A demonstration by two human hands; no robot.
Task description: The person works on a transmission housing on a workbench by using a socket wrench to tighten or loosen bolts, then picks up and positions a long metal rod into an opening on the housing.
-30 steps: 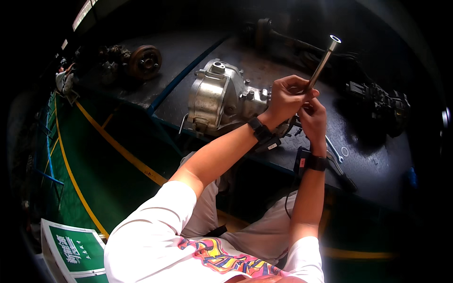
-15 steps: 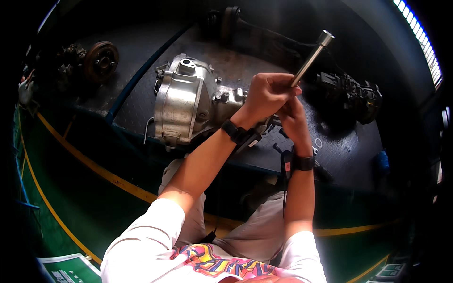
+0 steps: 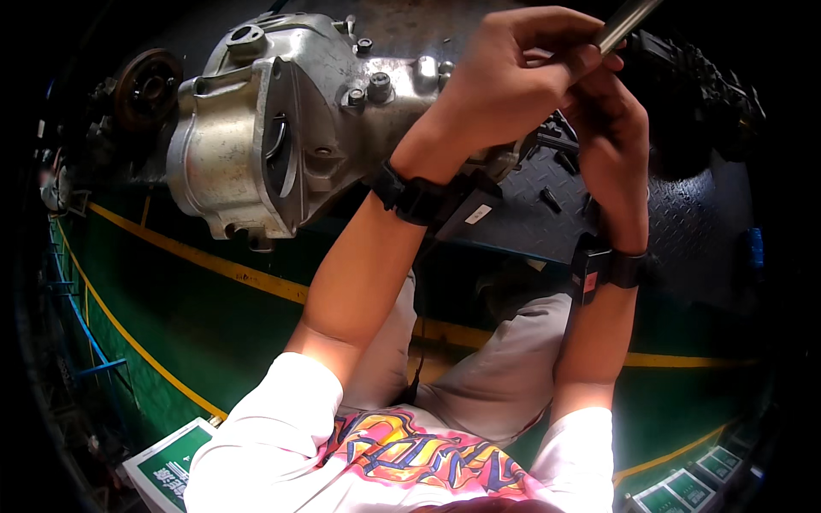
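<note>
My left hand (image 3: 526, 81) is closed around a shiny metal extension bar (image 3: 629, 24), which slants up to the right and runs out of the picture's upper edge. Close below it, my right hand (image 3: 611, 128) has its fingers curled in at the bar's lower end. The left hand partly covers them, so what they hold is hidden. Left of both hands, and partly behind my left forearm, a large silver gearbox housing (image 3: 227, 141) lies on its side. Bolt heads (image 3: 380, 84) stand up from its top, and an opening shows in its flared end.
The housing rests on a dark tread-plate bench (image 3: 547, 231), where a small dark bolt (image 3: 550, 200) lies. A dark gearbox (image 3: 697, 90) stands at the back right. A rusty round hub (image 3: 147, 83) is at the far left. Yellow lines (image 3: 192, 255) cross the green floor.
The view has shifted closer, so the housing appears larger and further left. Both hands now sit higher in the picture, and the bar's socket end has left the view.
</note>
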